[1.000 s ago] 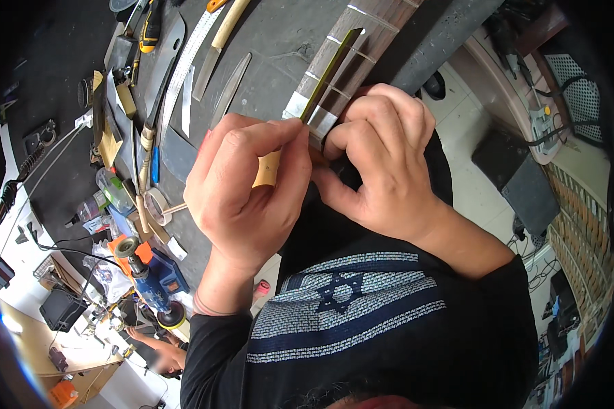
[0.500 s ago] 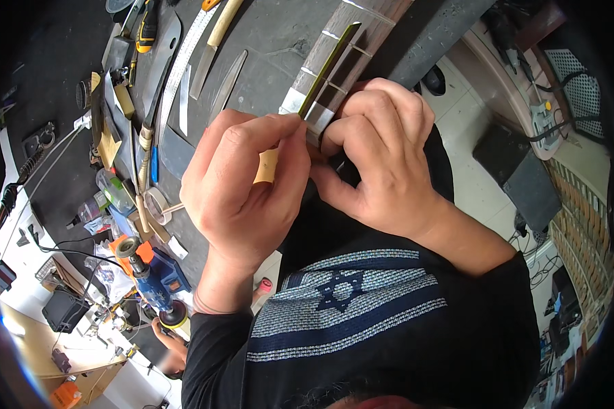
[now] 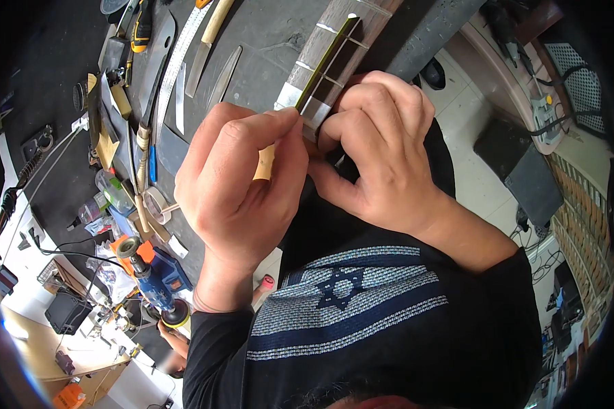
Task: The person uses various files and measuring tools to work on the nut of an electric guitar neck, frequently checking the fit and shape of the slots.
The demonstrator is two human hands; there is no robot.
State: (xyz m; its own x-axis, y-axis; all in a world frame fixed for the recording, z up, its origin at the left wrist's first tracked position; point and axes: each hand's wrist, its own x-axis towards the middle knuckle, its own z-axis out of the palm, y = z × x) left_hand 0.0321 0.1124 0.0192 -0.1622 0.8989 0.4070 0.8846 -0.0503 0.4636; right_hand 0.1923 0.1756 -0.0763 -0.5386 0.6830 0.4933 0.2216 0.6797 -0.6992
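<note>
A fretted instrument neck (image 3: 318, 42), dark wood with silvery frets, runs from the top of the view down to my hands. My left hand (image 3: 242, 180) pinches the near end of a thin strip (image 3: 330, 58) with a yellow-green edge between thumb and forefinger. The strip stands on edge along the frets, its far tip pointing up and right. Silvery pieces (image 3: 290, 97) cover the neck near my left fingertips. My right hand (image 3: 389, 160) is closed around the neck's near right edge, fingers curled. The neck's near end is hidden by the hands.
Left on the dark bench (image 3: 269, 34) lie a steel ruler (image 3: 172, 82), wooden-handled knives (image 3: 215, 27) and a small blade (image 3: 225, 76). A blue rotary tool (image 3: 153, 290) stands lower left near bottles and cables. A person's arm (image 3: 174, 339) shows at bottom left.
The strip, neck and left hand have shifted very slightly left. Both hands keep the same hold.
</note>
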